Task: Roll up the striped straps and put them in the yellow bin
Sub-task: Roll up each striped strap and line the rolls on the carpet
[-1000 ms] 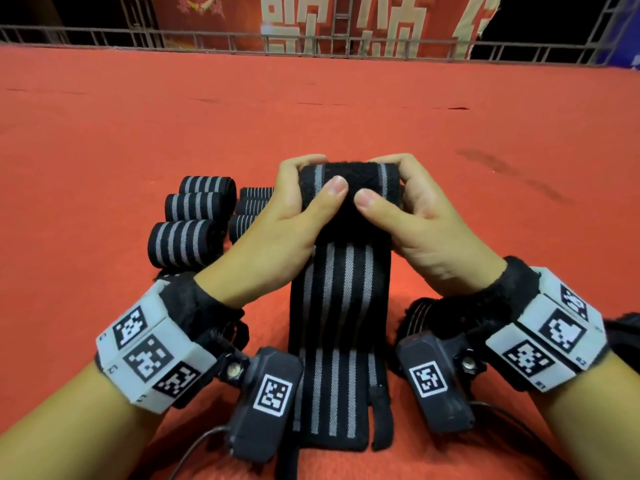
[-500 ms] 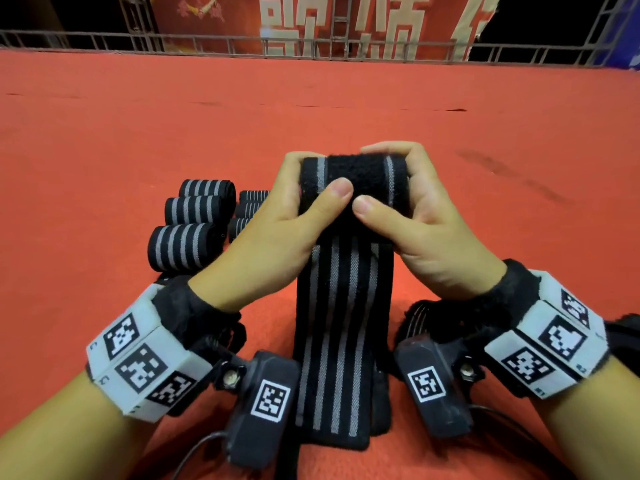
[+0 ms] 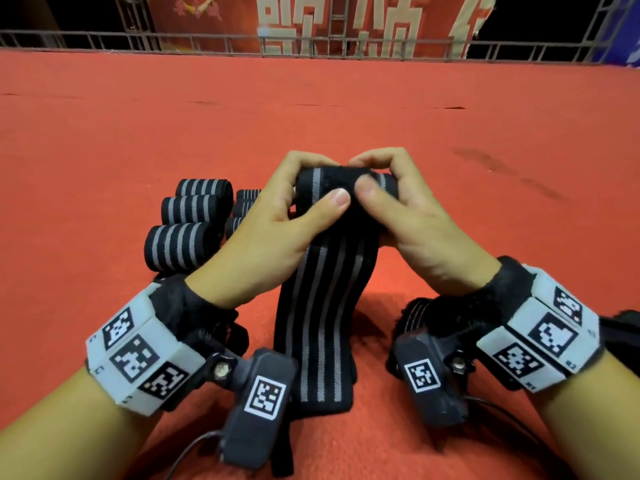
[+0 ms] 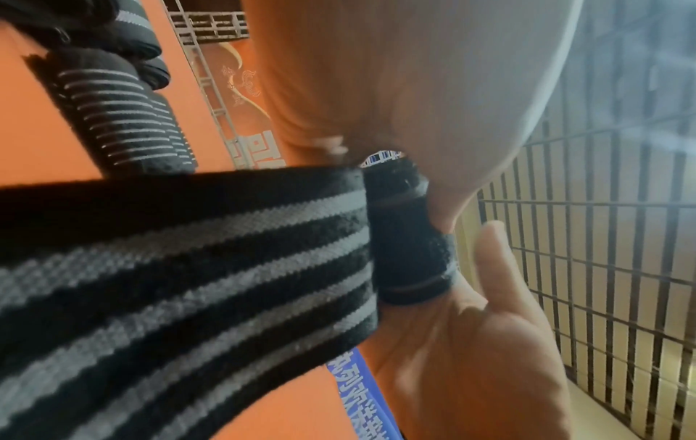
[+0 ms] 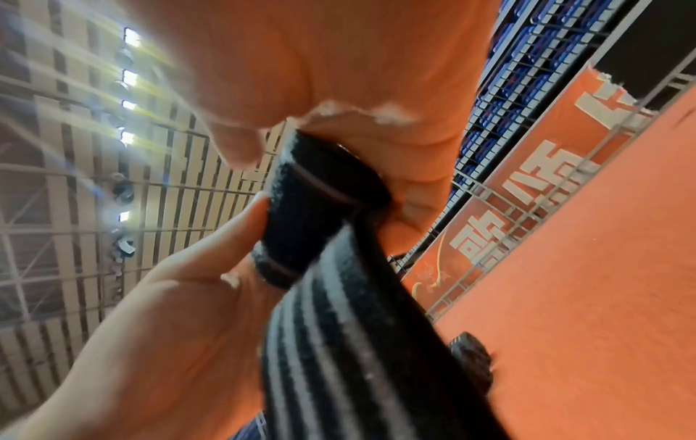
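Striped strap (image 3: 325,306): head view, my left hand (image 3: 273,230) and right hand (image 3: 412,223) both curled round rolled top end; roll tighter than second ago, loose tail shorter on red floor (image 3: 450,133). Finished rolls (image 3: 180,247) near left. Yellow bin unseen.
Left wrist: thumb (image 4: 501,268) against roll.
Right wrist: fingers (image 5: 241,238) pinch roll; more winding needed, I judge.

Rolled straps (image 3: 188,216) left of held strap (image 3: 325,306), perhaps another right.
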Demonstrator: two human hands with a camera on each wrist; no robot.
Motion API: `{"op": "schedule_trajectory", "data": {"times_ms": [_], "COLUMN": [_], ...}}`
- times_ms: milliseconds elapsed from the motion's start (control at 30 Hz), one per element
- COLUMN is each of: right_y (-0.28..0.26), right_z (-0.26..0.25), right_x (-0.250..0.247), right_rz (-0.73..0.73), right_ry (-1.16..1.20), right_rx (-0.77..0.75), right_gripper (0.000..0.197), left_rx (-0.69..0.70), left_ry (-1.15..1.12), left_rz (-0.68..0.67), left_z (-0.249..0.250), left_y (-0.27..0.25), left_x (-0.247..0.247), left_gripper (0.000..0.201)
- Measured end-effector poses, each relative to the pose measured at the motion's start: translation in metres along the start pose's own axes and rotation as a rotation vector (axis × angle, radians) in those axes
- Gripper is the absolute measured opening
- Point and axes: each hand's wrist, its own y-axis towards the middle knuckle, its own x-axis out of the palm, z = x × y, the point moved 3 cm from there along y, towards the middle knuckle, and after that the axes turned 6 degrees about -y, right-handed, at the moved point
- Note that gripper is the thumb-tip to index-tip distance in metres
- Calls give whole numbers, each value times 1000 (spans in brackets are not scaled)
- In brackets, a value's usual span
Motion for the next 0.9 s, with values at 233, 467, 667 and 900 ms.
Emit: {"op": "schedule_trajectory", "data": {"times_ms": [233, 467, 667, 900], "right_y": [1, 1, 2, 2], "right_z": [3, 5, 11, 11], "right_x": [0, 0, -1, -4], "right_rz": [56, 85, 83, 76], "right_ry": [1, 83, 127, 28], "right_rx": [-21, 65, 178, 61], "right_gripper": [32, 33, 51, 35], "left_rx": [-112, -102, -126, -194], "left_ry": [-47, 5, -59, -34], "left_rz": [36, 25, -3, -16], "left_z": [-5, -6, -5, -10], "left_y": [-1, -1, -2, -1], "left_x": [2, -1, -2, -4], "left_gripper": [29, 40, 39, 46]}}
